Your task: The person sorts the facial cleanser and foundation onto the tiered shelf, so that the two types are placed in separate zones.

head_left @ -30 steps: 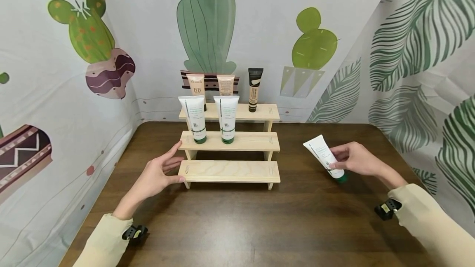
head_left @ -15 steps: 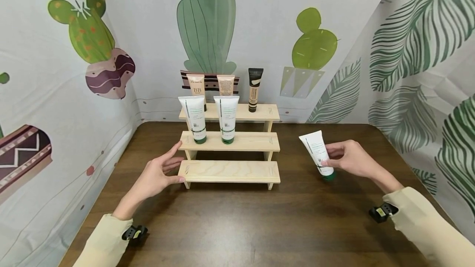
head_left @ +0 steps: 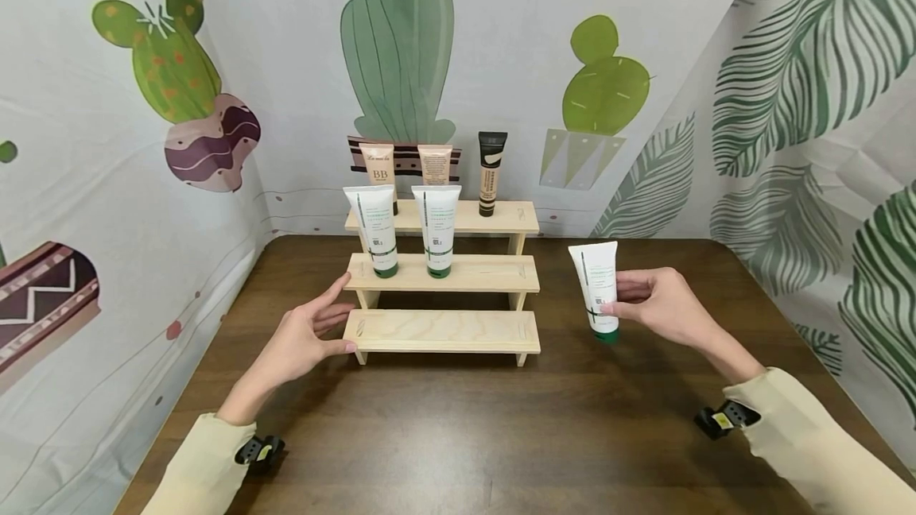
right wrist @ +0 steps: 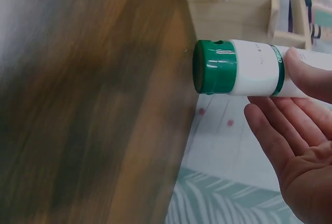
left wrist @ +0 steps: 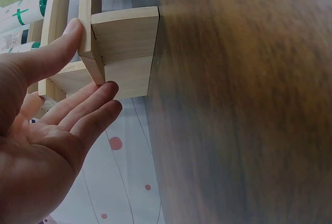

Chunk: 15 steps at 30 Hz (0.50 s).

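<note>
My right hand (head_left: 667,307) holds a white squeeze tube (head_left: 595,284) with a green cap, thumb in front and fingers behind. The tube is almost upright, cap down, right of the three-tier wooden display stand (head_left: 442,328). In the right wrist view its green cap (right wrist: 215,67) points toward the table side, apart from the stand. My left hand (head_left: 296,340) rests at the stand's left end. In the left wrist view the thumb touches the lowest board (left wrist: 89,37), and the extended fingers touch its end. Two matching tubes, a left one (head_left: 374,233) and a right one (head_left: 436,230), stand on the middle tier.
On the top tier stand a beige BB tube (head_left: 378,164), a second beige tube (head_left: 435,164) and a black-capped tube (head_left: 489,173). The lowest tier shows bare wood. A brown table (head_left: 458,427) lies beneath, with a cactus-print cloth (head_left: 515,46) behind.
My right hand has moved left toward the stand, carrying the white tube. The tube has turned from a tilt to nearly upright. My left hand and the stand have stayed put.
</note>
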Motion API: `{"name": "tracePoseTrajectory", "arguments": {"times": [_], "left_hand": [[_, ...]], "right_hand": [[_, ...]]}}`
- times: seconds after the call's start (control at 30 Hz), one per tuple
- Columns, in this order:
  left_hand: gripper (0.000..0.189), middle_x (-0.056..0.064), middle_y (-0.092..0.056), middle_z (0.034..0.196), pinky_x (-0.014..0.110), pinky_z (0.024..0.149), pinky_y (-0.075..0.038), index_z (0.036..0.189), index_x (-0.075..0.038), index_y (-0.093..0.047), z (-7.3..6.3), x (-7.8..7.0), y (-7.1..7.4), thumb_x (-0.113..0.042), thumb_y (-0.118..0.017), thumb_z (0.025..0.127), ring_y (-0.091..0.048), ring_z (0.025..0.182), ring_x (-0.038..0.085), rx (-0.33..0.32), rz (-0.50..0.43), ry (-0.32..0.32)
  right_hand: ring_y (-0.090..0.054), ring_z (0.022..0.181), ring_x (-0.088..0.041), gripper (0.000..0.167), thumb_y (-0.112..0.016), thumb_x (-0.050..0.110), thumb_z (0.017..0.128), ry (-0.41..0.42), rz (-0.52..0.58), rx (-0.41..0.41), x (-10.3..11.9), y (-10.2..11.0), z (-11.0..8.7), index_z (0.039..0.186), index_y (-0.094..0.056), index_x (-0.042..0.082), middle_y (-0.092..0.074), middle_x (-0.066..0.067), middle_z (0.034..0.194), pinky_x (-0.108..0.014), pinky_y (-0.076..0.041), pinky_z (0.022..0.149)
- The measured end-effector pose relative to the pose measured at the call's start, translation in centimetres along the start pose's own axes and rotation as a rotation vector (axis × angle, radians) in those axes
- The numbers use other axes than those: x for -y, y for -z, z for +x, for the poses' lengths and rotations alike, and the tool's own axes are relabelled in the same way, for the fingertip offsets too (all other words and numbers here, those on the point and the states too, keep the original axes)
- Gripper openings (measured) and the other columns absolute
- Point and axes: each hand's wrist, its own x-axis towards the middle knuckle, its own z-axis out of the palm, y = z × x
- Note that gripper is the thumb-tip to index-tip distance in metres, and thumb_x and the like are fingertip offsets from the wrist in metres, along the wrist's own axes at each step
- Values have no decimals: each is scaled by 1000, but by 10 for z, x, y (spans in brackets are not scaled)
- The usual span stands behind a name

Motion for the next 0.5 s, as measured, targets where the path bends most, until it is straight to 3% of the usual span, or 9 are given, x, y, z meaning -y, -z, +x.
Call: {"name": "tracePoseTrajectory", "arguments": {"times": [0.3, 0.5], "left_hand": [[111, 29, -64, 136, 50, 103, -55, 168, -24, -32, 0, 0, 0, 1, -92, 78, -66, 123, 39, 3, 4, -7], [111, 28, -64, 137, 49, 102, -55, 168, -24, -32, 0, 0, 0, 1, -92, 78, -67, 123, 38, 2, 17, -6]], "right_hand": [[-77, 93, -15, 46, -92, 17, 84, 7, 42, -60, 36, -1, 0, 122, -76, -4, -78, -15, 107, -18, -61, 73], [-76, 92, -11, 43, -92, 16, 85, 63, 107, -106, 59, -5, 8, 122, -77, -1, -79, -14, 107, -19, -61, 74]]}}
